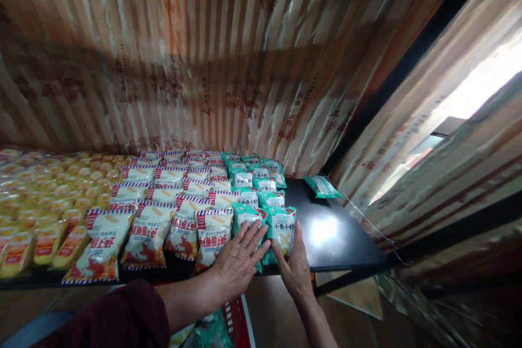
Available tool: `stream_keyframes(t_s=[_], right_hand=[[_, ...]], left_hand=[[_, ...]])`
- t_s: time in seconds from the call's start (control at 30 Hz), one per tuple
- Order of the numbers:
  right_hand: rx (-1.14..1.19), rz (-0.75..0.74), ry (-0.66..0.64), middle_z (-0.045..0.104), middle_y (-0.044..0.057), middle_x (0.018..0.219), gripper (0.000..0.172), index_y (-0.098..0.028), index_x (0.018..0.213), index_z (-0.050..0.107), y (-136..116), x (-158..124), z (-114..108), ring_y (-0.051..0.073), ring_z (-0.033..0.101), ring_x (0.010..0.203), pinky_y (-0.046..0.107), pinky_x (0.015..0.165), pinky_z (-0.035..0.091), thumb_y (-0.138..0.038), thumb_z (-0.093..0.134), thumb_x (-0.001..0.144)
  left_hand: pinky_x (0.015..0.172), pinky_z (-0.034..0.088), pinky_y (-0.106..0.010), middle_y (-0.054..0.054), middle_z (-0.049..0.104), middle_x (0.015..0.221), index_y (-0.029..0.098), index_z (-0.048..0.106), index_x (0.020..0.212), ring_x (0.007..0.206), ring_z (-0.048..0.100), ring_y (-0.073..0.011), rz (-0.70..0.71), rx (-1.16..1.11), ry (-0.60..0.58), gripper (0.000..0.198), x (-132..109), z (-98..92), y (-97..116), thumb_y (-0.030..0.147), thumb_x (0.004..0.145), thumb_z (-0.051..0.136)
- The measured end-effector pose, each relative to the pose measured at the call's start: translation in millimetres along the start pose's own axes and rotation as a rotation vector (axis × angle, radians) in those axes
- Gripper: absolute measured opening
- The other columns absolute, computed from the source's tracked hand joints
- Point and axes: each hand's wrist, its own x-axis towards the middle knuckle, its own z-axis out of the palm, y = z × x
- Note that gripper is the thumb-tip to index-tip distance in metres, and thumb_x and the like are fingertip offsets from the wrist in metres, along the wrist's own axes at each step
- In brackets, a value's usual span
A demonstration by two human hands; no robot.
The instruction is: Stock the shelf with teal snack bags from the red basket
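While the left hand lay spread on one teal packet, the right hand bracketed the corner packet, its grip unclear; striped packets crowded leftward, bare black shelf opening rightward.

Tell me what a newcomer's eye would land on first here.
Probably the bare hands at front centre: the left hand spread over the front green packets, the right hand at their right side. Next, the rows of white packets with red lettering to their left, with yellow snacks farther left. Then the lone green packet lying apart toward the back right of the dark shelf.
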Motion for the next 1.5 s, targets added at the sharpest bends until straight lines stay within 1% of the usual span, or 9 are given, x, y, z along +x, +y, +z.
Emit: stream_keyframes(t_s=[0.17, 0.3, 0.57, 0.7, 0.8, 0.97, 1.2, 1.3, 1.5], right_hand=[[-0.132, -0.175, 0.154, 0.027, 0.018, 0.151, 0.071, -0.018, 0.150, 0.015, -23.0, -7.9, -6.6, 0.035, 0.026, 0.139, 0.061, 0.107, 0.028, -0.048, 0.043, 0.091], [-0.116, -0.254, 0.109, 0.028, 0.013, 0.152, 0.061, -0.024, 0.149, 0.017, -55.6, -33.4, -5.4, 0.033, 0.028, 0.139, 0.061, 0.106, 0.030, -0.037, 0.039, 0.094], [0.033, -0.388, -0.139, 0.034, 0.010, 0.150, 0.062, -0.026, 0.150, 0.016, -123.1, -110.8, 26.6, 0.028, 0.038, 0.134, 0.050, 0.100, 0.043, -0.019, 0.039, 0.093], [0.057, -0.411, -0.234, 0.036, 0.008, 0.149, 0.061, -0.028, 0.149, 0.020, -157.5, -130.8, 33.6, 0.027, 0.039, 0.134, 0.049, 0.101, 0.043, -0.020, 0.041, 0.092], [0.044, -0.383, -0.175, 0.034, 0.008, 0.151, 0.060, -0.029, 0.148, 0.020, -172.5, -124.4, 39.6, 0.028, 0.035, 0.137, 0.052, 0.104, 0.040, -0.021, 0.041, 0.093], [-0.078, -0.347, -0.039, 0.023, 0.011, 0.155, 0.060, -0.026, 0.149, 0.018, -177.2, -92.7, 57.9, 0.030, 0.026, 0.140, 0.055, 0.106, 0.035, -0.024, 0.040, 0.094], [-0.243, -0.350, 0.004, 0.028, 0.012, 0.152, 0.053, -0.023, 0.145, 0.031, -165.7, -63.6, 75.7, 0.029, 0.023, 0.140, 0.054, 0.104, 0.037, -0.026, 0.042, 0.093], [-0.271, -0.356, 0.014, 0.029, 0.013, 0.152, 0.050, -0.023, 0.142, 0.036, -161.2, -57.8, 77.5, 0.030, 0.026, 0.139, 0.054, 0.103, 0.038, -0.026, 0.045, 0.092], [-0.256, -0.351, 0.038, 0.040, 0.014, 0.145, 0.051, -0.022, 0.142, 0.033, -154.3, -56.8, 83.5, 0.029, 0.034, 0.133, 0.052, 0.101, 0.040, -0.028, 0.045, 0.093]], left_hand=[[0.114, 0.001, -0.048, -0.015, 0.024, 0.154, 0.013, 0.035, 0.142, 0.142, 0.020, -0.0266, 0.016, 0.008, -0.002, 0.056, -2.9, -8.5, 5.9, 0.034, 0.091, 0.043], [0.115, 0.000, -0.047, -0.015, 0.026, 0.153, 0.006, 0.037, 0.140, 0.143, 0.015, -0.0266, -0.020, 0.042, 0.013, 0.054, -21.1, -28.8, 12.5, 0.033, 0.093, 0.035], [0.115, -0.004, -0.046, -0.015, 0.017, 0.156, 0.005, 0.025, 0.145, 0.144, 0.006, -0.0286, -0.145, -0.044, -0.028, 0.060, -113.1, -72.6, 10.4, 0.032, 0.092, 0.034], [0.116, 0.003, -0.044, -0.013, 0.013, 0.157, 0.010, 0.025, 0.146, 0.145, 0.006, -0.0265, -0.248, -0.051, -0.068, 0.060, -160.0, -77.5, 5.9, 0.027, 0.090, 0.040], [0.115, 0.011, -0.048, -0.014, 0.016, 0.156, 0.013, 0.027, 0.145, 0.144, 0.007, -0.0293, -0.392, -0.034, -0.016, 0.061, -179.1, -71.6, -7.3, 0.026, 0.089, 0.044], [0.113, 0.013, -0.052, -0.017, 0.021, 0.154, 0.014, 0.035, 0.143, 0.143, 0.013, -0.0332, -0.457, 0.002, 0.127, 0.063, -177.2, -56.6, -36.2, 0.032, 0.086, 0.053], [0.114, 0.012, -0.051, -0.012, 0.030, 0.152, 0.024, 0.042, 0.139, 0.142, 0.019, -0.0314, -0.447, -0.010, 0.258, 0.055, -147.8, -33.4, -58.5, 0.033, 0.086, 0.053], [0.115, 0.013, -0.052, -0.010, 0.033, 0.151, 0.024, 0.042, 0.139, 0.143, 0.017, -0.0304, -0.483, -0.032, 0.278, 0.054, -141.0, -25.2, -64.3, 0.035, 0.088, 0.051], [0.115, 0.012, -0.053, -0.013, 0.038, 0.147, 0.018, 0.049, 0.133, 0.142, 0.020, -0.0299, -0.482, -0.037, 0.306, 0.048, -143.1, -4.0, -60.6, 0.030, 0.087, 0.051]])
